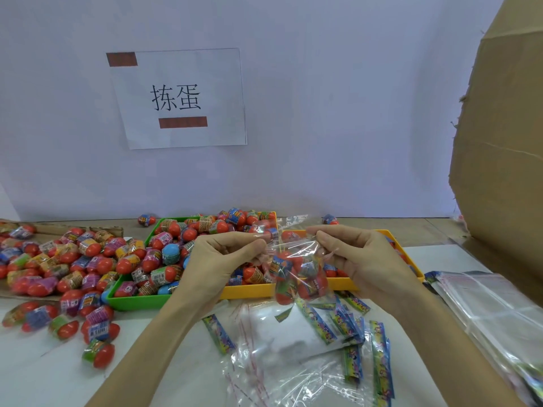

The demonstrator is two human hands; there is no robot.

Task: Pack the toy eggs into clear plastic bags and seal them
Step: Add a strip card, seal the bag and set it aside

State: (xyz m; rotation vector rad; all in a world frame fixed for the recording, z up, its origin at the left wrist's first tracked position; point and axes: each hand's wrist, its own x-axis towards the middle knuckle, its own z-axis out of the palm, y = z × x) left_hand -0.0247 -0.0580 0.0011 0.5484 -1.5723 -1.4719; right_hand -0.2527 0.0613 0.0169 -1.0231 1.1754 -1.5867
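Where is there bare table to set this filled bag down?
Bare white table shows at the near left, below the loose toy eggs. Another patch lies between the yellow tray and the cardboard box. Under the bag, empty clear bags crowd the table.

Both hands raised, L grip [226, 254] & R grip [349, 251] pinching, fingers curled, facing inward.

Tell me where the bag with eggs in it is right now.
In the head view, the filled clear bag hangs at centre, its top pinched between the left hand and right hand, in front of the yellow tray.
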